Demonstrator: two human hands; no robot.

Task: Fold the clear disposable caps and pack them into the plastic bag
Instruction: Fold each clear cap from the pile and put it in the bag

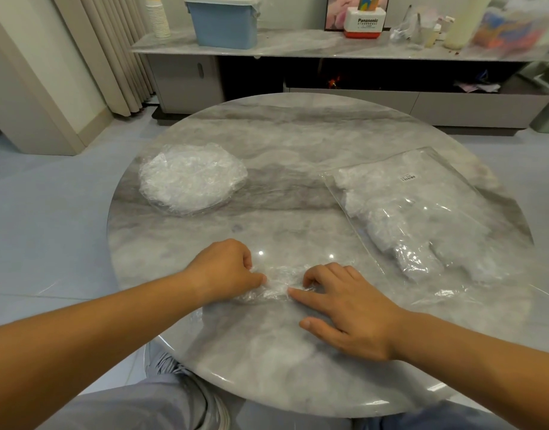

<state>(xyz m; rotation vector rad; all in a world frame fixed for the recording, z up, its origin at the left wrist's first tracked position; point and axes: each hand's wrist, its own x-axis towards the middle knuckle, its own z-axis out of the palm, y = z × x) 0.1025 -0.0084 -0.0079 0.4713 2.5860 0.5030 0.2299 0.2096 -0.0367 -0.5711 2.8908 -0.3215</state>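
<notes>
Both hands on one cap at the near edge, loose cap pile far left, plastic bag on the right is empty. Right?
Not empty: the head view shows the plastic bag on the right already holding crumpled clear caps. The rest stands.

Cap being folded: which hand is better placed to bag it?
Probably the right hand: it touches the cap, and the plastic bag lies on that side, away from the left hand.
</notes>
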